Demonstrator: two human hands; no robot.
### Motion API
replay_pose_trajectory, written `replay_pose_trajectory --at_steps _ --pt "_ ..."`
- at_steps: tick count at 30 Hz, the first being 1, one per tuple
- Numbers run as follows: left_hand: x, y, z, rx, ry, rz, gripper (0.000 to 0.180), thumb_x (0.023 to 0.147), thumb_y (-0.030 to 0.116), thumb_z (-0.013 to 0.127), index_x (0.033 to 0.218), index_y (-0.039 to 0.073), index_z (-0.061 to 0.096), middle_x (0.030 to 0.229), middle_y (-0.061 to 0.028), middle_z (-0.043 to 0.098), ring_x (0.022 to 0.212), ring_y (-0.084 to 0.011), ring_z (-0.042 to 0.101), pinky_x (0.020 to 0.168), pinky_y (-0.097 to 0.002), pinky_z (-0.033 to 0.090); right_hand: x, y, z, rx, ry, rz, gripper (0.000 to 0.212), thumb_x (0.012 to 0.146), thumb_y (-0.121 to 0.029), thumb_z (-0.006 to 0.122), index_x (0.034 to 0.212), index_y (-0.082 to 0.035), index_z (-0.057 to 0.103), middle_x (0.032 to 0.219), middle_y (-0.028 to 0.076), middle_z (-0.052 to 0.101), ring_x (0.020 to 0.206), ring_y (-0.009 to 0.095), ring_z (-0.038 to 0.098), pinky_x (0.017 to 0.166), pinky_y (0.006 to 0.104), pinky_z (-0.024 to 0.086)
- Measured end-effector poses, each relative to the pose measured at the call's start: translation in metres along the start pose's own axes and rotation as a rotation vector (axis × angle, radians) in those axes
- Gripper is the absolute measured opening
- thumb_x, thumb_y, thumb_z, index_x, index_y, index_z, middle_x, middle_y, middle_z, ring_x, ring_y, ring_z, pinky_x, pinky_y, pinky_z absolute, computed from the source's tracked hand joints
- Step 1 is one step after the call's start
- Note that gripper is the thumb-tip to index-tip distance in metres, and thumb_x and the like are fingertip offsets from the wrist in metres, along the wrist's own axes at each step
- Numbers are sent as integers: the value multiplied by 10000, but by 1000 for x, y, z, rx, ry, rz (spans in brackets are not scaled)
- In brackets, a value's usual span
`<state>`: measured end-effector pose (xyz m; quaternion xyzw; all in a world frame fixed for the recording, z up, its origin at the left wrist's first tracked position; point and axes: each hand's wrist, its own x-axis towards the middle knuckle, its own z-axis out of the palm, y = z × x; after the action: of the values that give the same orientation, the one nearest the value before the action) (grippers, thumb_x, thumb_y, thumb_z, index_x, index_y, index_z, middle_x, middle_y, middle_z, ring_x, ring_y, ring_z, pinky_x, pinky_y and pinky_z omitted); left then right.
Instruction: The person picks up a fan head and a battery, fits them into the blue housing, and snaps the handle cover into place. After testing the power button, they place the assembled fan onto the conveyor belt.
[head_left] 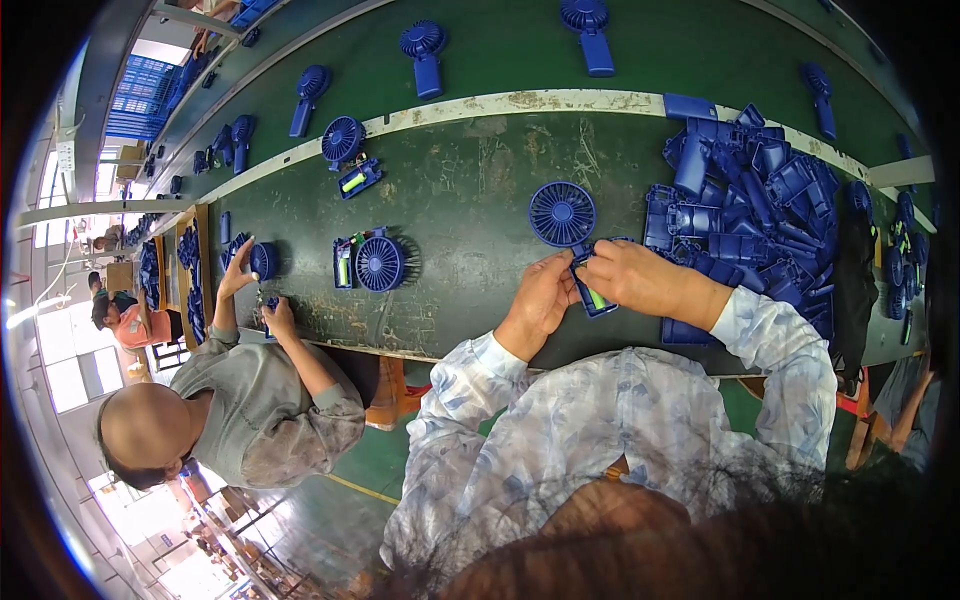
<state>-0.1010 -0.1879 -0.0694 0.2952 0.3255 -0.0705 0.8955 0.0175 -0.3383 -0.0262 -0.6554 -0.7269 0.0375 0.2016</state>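
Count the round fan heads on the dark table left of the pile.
4 fan heads: one by the pale strip, one mid-table, one above the right hand, one at the co-worker's hand. More possibly hidden.

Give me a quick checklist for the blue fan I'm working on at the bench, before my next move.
1. Both hands on the handle: left hand and right hand grip it: ok.
2. Fan head lying flat on the bench: ok.
3. Green battery visible in the open handle: ok.
4. Battery fully seated: cannot tell.
5. Pile of blue housings beside the right hand: ok.
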Motion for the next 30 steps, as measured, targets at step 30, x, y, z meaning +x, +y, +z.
replay_pose_trajectory --at_steps 30 --pt "2 -6 4 170 -40 63 165 981 183 535 990 31 599 877 -37 657 717 -116 652 640 -272 568 1 23 9 48 64 148 90 715 -69 599 785 -38 551 831 83 541 839 259 574 688 365 514"
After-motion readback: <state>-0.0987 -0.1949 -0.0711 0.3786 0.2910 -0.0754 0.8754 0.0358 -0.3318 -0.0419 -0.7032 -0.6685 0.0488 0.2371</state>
